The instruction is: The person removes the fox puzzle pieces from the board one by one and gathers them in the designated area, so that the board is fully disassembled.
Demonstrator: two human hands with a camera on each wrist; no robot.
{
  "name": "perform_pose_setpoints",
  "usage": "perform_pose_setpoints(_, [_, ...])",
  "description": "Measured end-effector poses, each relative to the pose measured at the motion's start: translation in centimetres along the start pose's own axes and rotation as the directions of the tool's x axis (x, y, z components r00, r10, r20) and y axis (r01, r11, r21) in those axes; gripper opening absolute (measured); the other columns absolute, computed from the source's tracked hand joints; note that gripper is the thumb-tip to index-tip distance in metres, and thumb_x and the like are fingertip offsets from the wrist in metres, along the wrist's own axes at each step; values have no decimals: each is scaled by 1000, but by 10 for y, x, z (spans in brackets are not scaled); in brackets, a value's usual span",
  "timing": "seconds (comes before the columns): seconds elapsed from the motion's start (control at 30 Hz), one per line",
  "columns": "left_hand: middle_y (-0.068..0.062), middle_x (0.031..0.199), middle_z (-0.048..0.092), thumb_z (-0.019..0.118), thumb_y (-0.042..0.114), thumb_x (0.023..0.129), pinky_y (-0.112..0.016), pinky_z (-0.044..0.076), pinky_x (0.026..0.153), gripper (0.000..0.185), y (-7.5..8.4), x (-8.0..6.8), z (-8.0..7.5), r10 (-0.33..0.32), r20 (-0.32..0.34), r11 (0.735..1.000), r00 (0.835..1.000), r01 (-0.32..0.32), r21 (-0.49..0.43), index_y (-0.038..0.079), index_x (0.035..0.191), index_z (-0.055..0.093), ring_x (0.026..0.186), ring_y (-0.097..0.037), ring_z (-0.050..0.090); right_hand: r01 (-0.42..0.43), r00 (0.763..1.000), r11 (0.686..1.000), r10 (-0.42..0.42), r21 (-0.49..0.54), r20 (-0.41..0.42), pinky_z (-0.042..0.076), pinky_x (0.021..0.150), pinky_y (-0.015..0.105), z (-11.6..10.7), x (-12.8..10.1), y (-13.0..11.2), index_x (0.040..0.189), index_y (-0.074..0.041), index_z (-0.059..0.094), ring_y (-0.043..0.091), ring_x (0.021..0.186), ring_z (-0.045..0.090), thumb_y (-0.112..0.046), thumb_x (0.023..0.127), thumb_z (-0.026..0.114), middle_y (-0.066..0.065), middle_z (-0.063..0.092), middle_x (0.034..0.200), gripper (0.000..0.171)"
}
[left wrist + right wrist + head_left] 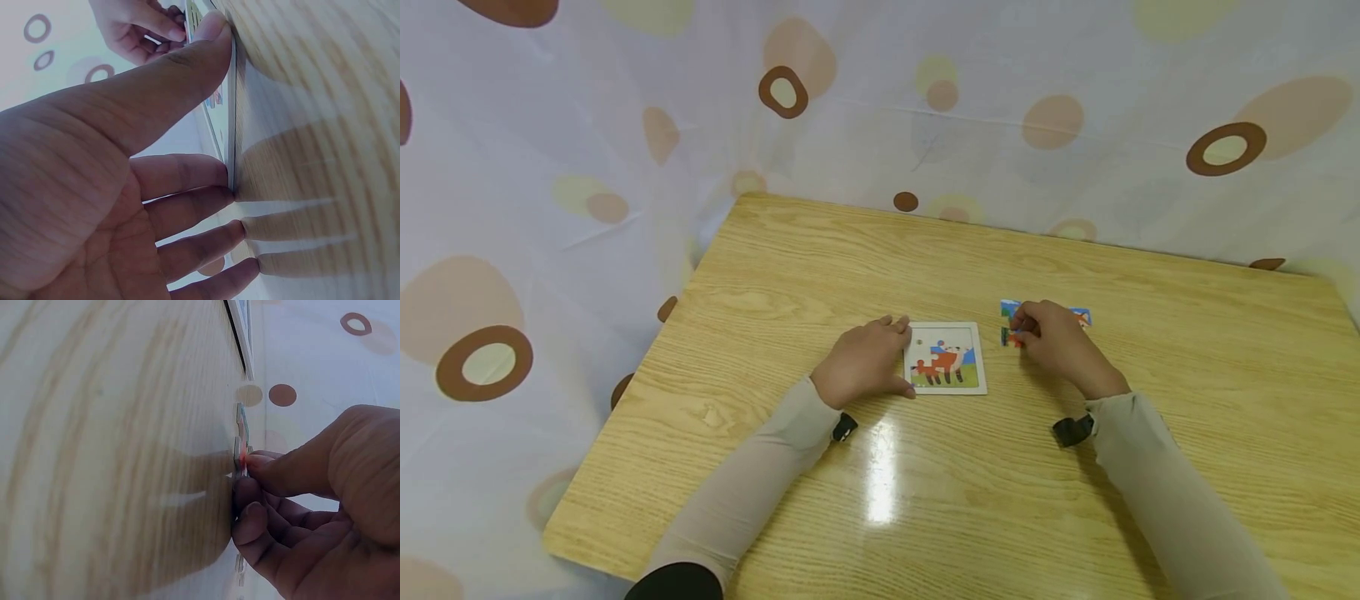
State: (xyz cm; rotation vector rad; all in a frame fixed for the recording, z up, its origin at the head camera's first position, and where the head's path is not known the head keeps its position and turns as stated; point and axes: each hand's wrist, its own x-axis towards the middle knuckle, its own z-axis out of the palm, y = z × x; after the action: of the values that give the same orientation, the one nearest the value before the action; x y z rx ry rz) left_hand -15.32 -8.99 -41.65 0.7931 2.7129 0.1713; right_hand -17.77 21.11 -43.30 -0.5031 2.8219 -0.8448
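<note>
Nearest, two pale sleeves come up from the bottom edge of the head view, each with a small black strap at the wrist. Left hand (867, 361) lies flat just left of centre, fingers straight and relaxed, thumb and fingertips (215, 187) pressed against the left edge of the puzzle board (945, 358), holding nothing. Board is a white-framed square flat on the wooden table (775, 275), centre of frame, showing an orange animal on green ground with blue sky. Right hand (1058, 342) sits just right of the board, fingers curled, pinching a loose puzzle piece (1012, 337) with red on it against the tabletop; right wrist view shows thumb and fingertips (250, 487) clamped on it. More loose pieces (1081, 317), blue and red, lie just beyond that hand. Far back, a white curtain (1000, 125) with brown and tan spots fills the upper frame.
</note>
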Motion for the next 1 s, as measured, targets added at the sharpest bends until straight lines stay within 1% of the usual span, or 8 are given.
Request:
perform_pose_setpoints(0.1, [-8,164,35,83,57,82,-45,47,109,98,1,1,0,0,3,1000,1000,0,-1,4,155,46,150,-31,36,8,999,1000,-8,-3,-36,49,74,47,0,-1,-1,102,4,66,34,86,58,7,98,59,21,60,98,8])
perform_pose_setpoints(0.27, [-7,165,34,82,57,82,-45,47,109,98,2,1,-1,-11,15,1000,1000,11,-9,5,156,45,151,-30,35,39,992,999,-34,38,-123,50,73,48,5,-1,-3,106,7,66,36,85,63,6,99,59,25,57,104,10])
perform_pose_setpoints(0.33, [-7,165,33,82,57,83,-45,46,110,98,2,1,-2,-14,21,1000,1000,14,-11,5,156,44,151,-30,34,65,990,997,-58,45,-132,51,73,47,9,0,-5,105,6,66,36,85,63,6,99,59,24,57,104,9])
perform_pose_setpoints(0.5, [-11,165,35,85,54,82,-46,42,113,92,5,0,-4,-28,31,1000,999,28,7,2,150,52,150,-31,36,136,988,989,-131,60,-78,50,72,44,23,5,-20,103,1,67,27,81,59,0,99,65,15,62,95,5])
perform_pose_setpoints(0.63, [-14,163,38,86,52,82,-48,40,114,81,7,-1,-5,-26,17,999,1000,26,28,2,141,61,148,-33,39,162,987,982,-163,101,2,52,73,41,35,8,-39,110,1,67,23,81,61,-1,98,67,11,63,95,12])
perform_pose_setpoints(0.77, [-16,160,41,82,51,86,-46,39,115,75,10,-3,-4,30,-18,999,999,-29,46,2,139,62,146,-34,41,181,980,978,-188,101,68,53,73,40,41,13,-56,118,4,65,22,81,60,-2,99,68,12,62,98,21])
perform_pose_setpoints(0.9, [-16,155,49,81,50,88,-40,43,113,59,12,-2,0,97,-87,994,991,-92,59,3,122,69,141,-32,47,207,970,975,-215,78,110,51,73,40,45,18,-65,121,5,63,22,81,57,-4,99,68,14,60,102,25])
perform_pose_setpoints(1.0, [-15,152,53,81,52,87,-38,46,110,51,12,0,4,126,-128,990,984,-117,80,7,110,72,138,-31,50,201,970,977,-209,71,128,50,73,39,47,22,-66,119,3,64,22,81,55,-5,98,69,13,59,101,23])
